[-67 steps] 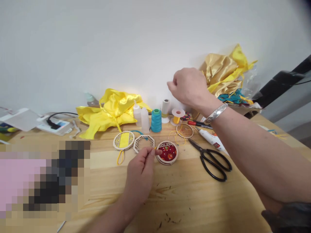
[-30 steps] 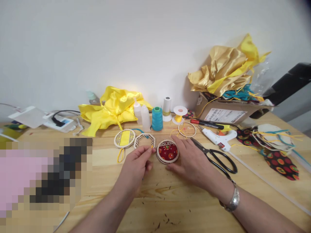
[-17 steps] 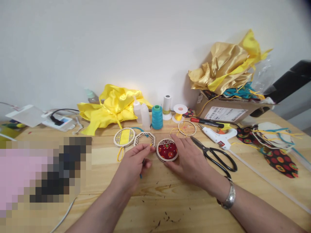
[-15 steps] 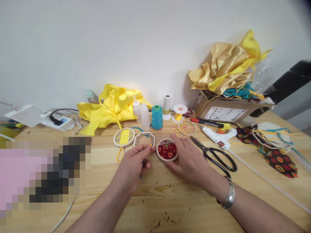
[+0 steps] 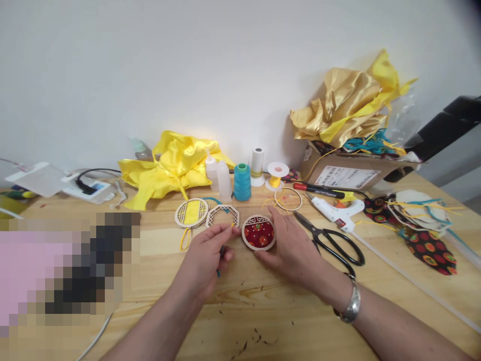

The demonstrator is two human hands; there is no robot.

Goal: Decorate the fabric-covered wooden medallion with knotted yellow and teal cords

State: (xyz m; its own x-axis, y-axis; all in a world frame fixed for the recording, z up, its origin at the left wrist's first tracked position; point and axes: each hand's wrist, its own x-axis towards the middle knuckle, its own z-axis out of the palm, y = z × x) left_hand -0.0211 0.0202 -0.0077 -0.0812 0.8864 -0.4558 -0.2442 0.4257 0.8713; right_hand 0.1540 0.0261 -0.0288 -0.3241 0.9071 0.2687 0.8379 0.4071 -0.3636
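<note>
A round wooden ornament point(image 5: 258, 232) with red patterned cloth lies on the wooden table point(image 5: 285, 321). My right hand point(image 5: 291, 245) cups its right and lower rim, thumb and fingers on the edge. My left hand point(image 5: 208, 253) sits just left of it, fingers pinched on a thin yellow and teal cord. Behind my left hand lie an empty octagonal wooden frame point(image 5: 222, 215) and a round wooden frame with yellow cloth point(image 5: 191, 212).
Black scissors point(image 5: 330, 243), a white glue gun point(image 5: 335, 210) and a wooden ring point(image 5: 287, 198) lie to the right. A teal thread spool point(image 5: 242, 182), small bottles point(image 5: 221, 179), yellow satin point(image 5: 173, 168) and a cardboard box point(image 5: 349, 173) line the back. A blurred patch covers the left.
My right hand came down from above the spools and settled on the red ornament's rim. My left hand stayed pinched beside it. In the last second almost nothing moved.
</note>
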